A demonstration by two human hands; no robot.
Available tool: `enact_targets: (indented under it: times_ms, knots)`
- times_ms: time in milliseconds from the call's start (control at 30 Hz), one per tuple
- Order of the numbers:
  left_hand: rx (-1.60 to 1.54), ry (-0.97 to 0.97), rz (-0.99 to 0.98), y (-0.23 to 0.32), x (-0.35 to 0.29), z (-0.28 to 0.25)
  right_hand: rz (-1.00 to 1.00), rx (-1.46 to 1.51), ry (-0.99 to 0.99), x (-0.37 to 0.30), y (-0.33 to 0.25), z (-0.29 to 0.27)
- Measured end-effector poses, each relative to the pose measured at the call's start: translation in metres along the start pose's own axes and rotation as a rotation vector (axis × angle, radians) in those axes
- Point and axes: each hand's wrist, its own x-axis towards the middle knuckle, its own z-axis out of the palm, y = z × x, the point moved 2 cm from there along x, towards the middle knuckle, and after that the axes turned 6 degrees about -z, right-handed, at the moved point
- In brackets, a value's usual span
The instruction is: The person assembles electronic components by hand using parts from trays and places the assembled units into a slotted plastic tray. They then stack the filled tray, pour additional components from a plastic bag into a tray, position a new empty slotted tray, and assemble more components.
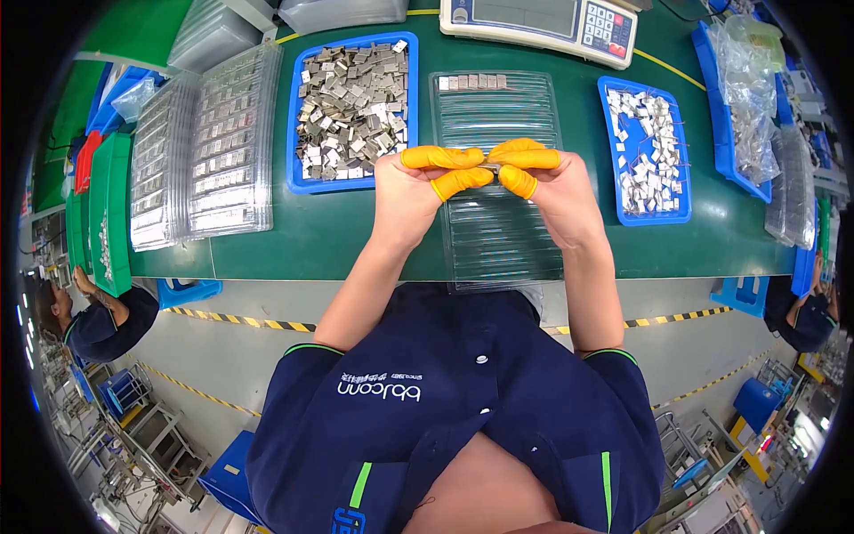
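Above a clear slotted plastic tray (503, 245), my two hands meet fingertip to fingertip. My left hand (405, 191) and my right hand (562, 191) wear yellow finger covers on thumb and forefinger. Pinched between both is a small dark metallic piece (493, 167), mostly hidden by the fingertips. A row of several small pale, block-shaped parts (471, 83) lies in the tray's far slot. To the left, a blue bin (293, 173) holds a heap of small silvery metal parts (356, 107). A smaller blue bin (658, 219) on the right contains white parts with thin leads (654, 151).
Filled clear trays (233, 133) are stacked on the left, beside a green bin (111, 214). A scale (538, 27) stands at the back. Bagged parts (752, 107) and more clear trays (790, 191) sit at the far right. People (111, 320) work at both sides.
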Motion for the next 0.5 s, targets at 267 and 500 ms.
enact_targets:
  times_ms: [267,500]
  knots:
    - [0.061,0.119,-0.059,0.001,0.01,-0.008,-0.23,-0.528,0.013,0.024,-0.005,0.003]
    - [0.559,0.304,0.366,0.007,0.02,-0.043,-0.694,-1.295,0.355,0.078,0.008,-0.055]
